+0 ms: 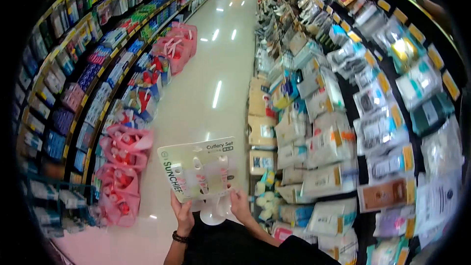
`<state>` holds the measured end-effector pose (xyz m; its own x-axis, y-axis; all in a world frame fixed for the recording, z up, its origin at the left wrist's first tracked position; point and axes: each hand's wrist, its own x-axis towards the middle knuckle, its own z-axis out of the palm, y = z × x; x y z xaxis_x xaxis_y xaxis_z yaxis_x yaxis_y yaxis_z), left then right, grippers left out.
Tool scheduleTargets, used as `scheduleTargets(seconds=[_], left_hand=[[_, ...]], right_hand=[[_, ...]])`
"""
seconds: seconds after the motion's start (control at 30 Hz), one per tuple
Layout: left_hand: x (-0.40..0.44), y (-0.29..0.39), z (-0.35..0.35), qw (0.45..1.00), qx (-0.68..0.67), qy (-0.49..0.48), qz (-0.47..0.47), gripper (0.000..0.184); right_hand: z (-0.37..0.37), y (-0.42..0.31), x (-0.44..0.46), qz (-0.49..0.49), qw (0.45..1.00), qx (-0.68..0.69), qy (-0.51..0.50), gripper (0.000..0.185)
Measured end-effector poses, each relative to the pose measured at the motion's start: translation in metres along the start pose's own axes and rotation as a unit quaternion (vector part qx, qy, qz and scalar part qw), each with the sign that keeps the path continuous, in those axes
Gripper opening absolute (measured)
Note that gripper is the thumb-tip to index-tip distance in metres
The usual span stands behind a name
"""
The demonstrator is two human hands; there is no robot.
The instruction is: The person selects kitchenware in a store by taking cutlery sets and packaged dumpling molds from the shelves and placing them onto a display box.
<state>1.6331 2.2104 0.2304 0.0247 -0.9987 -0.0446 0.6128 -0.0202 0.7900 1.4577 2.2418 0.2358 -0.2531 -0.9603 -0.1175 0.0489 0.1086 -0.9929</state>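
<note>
A white packaged cutlery set [198, 167], its card printed "Cutlery Set" and "SUNCHIEF", is held up in front of my body. My left hand [183, 213], with a dark beaded bracelet at the wrist, grips the card's lower left edge. At the lower right, my right hand [240, 206] has its fingers closed on the same pack. Pale handles with red marks lie side by side on the card, and white rounded ends stick out below it between my hands.
Shelves of boxed goods [88, 76] line the left, with pink bags [120, 191] along their foot. Hanging packets [331, 142] fill the rack on the right. A shiny floor aisle [221, 64] runs ahead between them.
</note>
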Motion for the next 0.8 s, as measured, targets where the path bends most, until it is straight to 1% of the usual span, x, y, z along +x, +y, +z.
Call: scheduleTargets(seconds=[0.1,0.13,0.17,0.2,0.27,0.33,0.43,0.5,0.63,0.73,0.8], left_hand=[[0.077,-0.007,0.030,0.998,0.027,-0.046,-0.015,0.059],[0.102,-0.010,0.043,0.997,0.040,-0.068,-0.025,0.058],[0.150,-0.019,0.064,0.992,0.067,-0.096,-0.038,0.058],[0.172,-0.020,0.076,0.992,0.068,-0.101,-0.043,0.057],[0.205,-0.028,0.096,0.990,0.070,-0.114,-0.043,0.055],[0.242,-0.037,0.122,0.990,0.065,-0.115,-0.056,0.051],[0.306,-0.062,0.142,0.987,0.093,-0.112,-0.072,0.048],[0.350,-0.076,0.154,0.985,0.111,-0.107,-0.078,0.047],[0.445,-0.108,0.184,0.977,0.171,-0.106,-0.072,0.046],[0.522,-0.123,0.222,0.977,0.179,-0.076,-0.084,0.048],[0.574,-0.126,0.249,0.975,0.190,-0.087,-0.071,0.049]], right_hand=[[-0.009,-0.026,0.070,-0.043,0.998,-0.046,0.018,0.033],[-0.015,-0.029,0.088,-0.037,0.998,-0.033,0.046,0.033],[-0.025,-0.032,0.130,-0.028,0.996,-0.007,0.081,0.033],[-0.028,-0.037,0.150,-0.025,0.994,0.016,0.108,0.033],[-0.034,-0.037,0.181,-0.031,0.989,-0.010,0.145,0.030],[-0.041,-0.034,0.223,-0.069,0.982,0.053,0.170,0.029],[-0.055,-0.024,0.293,-0.078,0.980,0.051,0.174,0.027],[-0.062,-0.019,0.340,-0.067,0.981,0.061,0.169,0.028],[-0.076,-0.015,0.452,-0.060,0.981,0.082,0.166,0.031],[-0.094,-0.037,0.542,-0.035,0.988,0.065,0.133,0.032],[-0.102,-0.050,0.601,-0.057,0.988,0.083,0.119,0.033]])
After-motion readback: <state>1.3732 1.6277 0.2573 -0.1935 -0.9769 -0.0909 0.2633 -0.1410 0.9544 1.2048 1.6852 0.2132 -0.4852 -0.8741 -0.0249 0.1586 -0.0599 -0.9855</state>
